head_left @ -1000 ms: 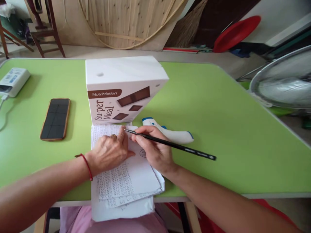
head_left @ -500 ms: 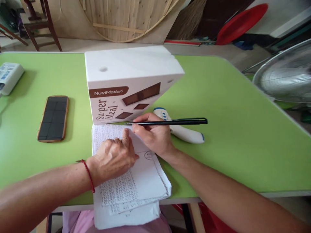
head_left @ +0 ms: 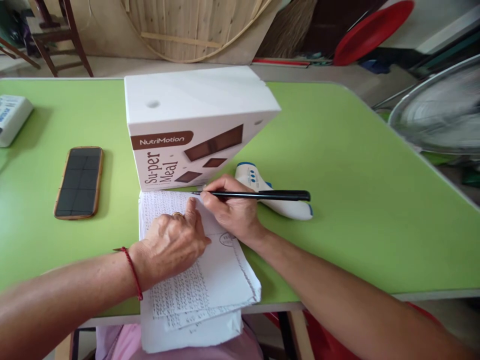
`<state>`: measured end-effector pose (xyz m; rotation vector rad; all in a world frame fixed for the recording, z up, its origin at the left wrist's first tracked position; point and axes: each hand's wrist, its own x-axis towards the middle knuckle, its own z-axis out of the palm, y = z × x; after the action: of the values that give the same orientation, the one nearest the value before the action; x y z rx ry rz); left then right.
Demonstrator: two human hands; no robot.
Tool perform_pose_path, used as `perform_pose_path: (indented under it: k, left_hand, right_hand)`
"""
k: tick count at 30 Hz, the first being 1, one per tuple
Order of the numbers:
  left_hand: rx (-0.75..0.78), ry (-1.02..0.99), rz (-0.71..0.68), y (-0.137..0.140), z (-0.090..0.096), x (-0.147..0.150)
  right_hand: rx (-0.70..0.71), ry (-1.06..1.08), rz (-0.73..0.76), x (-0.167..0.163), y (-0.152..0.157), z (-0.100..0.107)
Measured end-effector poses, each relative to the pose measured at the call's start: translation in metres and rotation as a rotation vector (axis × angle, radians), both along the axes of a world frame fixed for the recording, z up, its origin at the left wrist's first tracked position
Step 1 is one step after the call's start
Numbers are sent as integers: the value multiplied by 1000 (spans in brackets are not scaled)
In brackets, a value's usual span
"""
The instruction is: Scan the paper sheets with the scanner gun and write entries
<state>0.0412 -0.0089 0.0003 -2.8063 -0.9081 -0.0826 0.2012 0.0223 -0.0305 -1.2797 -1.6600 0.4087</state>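
Note:
My right hand (head_left: 232, 207) pinches a black pen (head_left: 270, 195), its tip at the top of a handwritten page. The pen lies nearly level, its back end toward the right. My left hand (head_left: 174, 240) presses on the notebook (head_left: 225, 280), index finger stretched toward the pen tip and thumb out to the side. A ring and a red cord bracelet are on that arm. Dense handwriting covers the page's left part, and an oval mark shows near its right edge. Loose sheets stick out past the table's front edge.
A white NutriMotion box (head_left: 202, 95) stands right behind the notebook. Beside my right hand lies a white and blue handheld thermometer (head_left: 292, 207). A phone (head_left: 78, 182) and a white power block (head_left: 13, 117) are on the left of the green table (head_left: 356, 200). A fan (head_left: 442, 110) stands at right.
The pen's back end has dipped slightly, with its tip staying near the same spot on the page. My left hand holds its place on the paper. The whole view has shifted a little.

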Motion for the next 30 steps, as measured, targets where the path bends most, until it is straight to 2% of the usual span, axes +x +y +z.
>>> perform_pose_path:
  k: [8, 12, 19, 30]
  left_hand:
    - [-137, 69, -5, 1, 10, 2]
    - [-172, 92, 11, 1, 12, 3]
    - [-145, 153, -1, 1, 15, 1]
    - [-209, 177, 8, -1, 17, 4]
  right_hand:
    - [37, 49, -35, 0, -2, -1]
    - [50, 17, -1, 0, -3, -1]
    - [134, -11, 40, 1, 2, -6]
    - [119, -40, 63, 2, 2, -5]
